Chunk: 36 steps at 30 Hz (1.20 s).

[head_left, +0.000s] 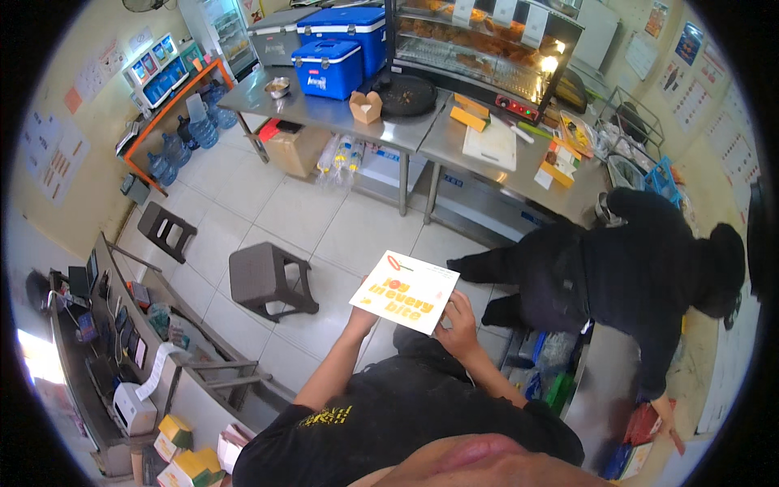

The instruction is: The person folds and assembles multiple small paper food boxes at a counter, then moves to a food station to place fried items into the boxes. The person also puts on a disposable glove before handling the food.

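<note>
In front of my body I hold a flat white food box (404, 292) with orange and yellow print on its top face. My left hand (362, 316) supports its left edge; most of its fingers are hidden under the box. At the right edge my right hand (459, 325) grips the side, with fingers bent along it. The box is tilted slightly, its printed face upward. What lies beneath or inside it cannot be seen.
A brown plastic stool (272, 276) stands ahead on the tiles, a second stool (166, 230) farther left. Steel tables (324, 122) carry blue coolers (327, 69) and a heated food display (479, 49). A co-worker in black (625, 268) bends at my right. A receipt printer (134, 408) sits left.
</note>
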{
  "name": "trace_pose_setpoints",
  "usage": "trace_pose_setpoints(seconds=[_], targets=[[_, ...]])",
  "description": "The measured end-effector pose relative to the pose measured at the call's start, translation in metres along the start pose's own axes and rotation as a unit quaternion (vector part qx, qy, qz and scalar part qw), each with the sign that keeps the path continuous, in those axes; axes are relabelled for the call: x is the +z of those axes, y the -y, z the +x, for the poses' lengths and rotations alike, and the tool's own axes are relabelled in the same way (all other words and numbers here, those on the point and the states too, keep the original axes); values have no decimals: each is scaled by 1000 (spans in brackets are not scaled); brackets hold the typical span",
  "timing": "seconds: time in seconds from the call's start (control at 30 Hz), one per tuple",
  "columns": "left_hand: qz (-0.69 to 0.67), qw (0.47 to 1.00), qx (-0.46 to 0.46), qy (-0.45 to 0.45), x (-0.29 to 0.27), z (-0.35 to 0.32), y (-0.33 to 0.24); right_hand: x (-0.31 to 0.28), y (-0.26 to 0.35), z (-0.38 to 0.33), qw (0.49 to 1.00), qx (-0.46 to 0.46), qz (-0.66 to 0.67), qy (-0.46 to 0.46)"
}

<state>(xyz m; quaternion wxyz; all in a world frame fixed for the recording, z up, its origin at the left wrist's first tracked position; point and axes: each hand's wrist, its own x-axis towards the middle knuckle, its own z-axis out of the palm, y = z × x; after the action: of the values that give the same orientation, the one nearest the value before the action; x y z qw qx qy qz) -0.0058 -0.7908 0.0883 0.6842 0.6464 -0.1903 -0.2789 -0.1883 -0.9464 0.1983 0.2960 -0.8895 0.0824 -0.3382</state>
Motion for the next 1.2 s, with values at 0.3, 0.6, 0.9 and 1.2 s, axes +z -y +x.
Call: trace_pose_setpoints(seconds=[0.3, 0.6, 0.9, 1.2], targets=[[170, 979, 84, -82, 50, 205, -67, 47, -115, 152, 906, 267, 281, -172], [-51, 991, -59, 109, 58, 393, -60, 109, -276, 240, 855, 421, 206, -222], [-45, 942, -178, 283, 24, 599, -123, 193, -372, 360, 864, 429, 64, -254], [428, 838, 167, 295, 12, 730, -97, 213, -354, 502, 879, 351, -167, -277]])
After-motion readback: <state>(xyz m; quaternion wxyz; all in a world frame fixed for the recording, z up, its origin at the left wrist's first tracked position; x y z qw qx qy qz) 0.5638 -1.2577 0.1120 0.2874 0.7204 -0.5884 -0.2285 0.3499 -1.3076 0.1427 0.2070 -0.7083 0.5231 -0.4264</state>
